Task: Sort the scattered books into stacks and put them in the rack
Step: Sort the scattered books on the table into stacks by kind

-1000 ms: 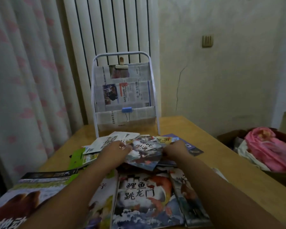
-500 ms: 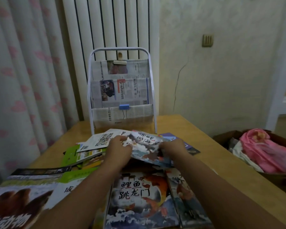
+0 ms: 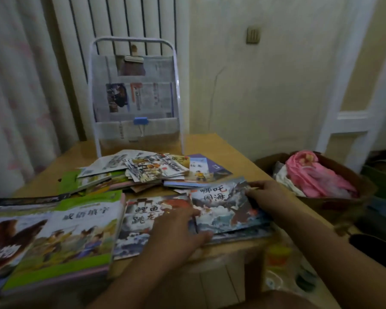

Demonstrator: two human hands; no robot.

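Far left on the counter (image 3: pixel 236 152), an animal book (image 3: pixel 7 246) beside a green book (image 3: pixel 76 237). Next, a fish book (image 3: pixel 140 221) under the left hand (image 3: pixel 176 233), fingers straight, thumb pressing the sea book's (image 3: pixel 223 208) near edge. Sea book on top of a low stack at the counter's front right. Right hand (image 3: pixel 267 195) pinching its right edge. Behind, a messy pile of books (image 3: pixel 147 170). Further back, a white rack (image 3: pixel 134 94) lined with newspaper. Off right, a box (image 3: pixel 343 197) of pink cloth (image 3: pixel 316 175).
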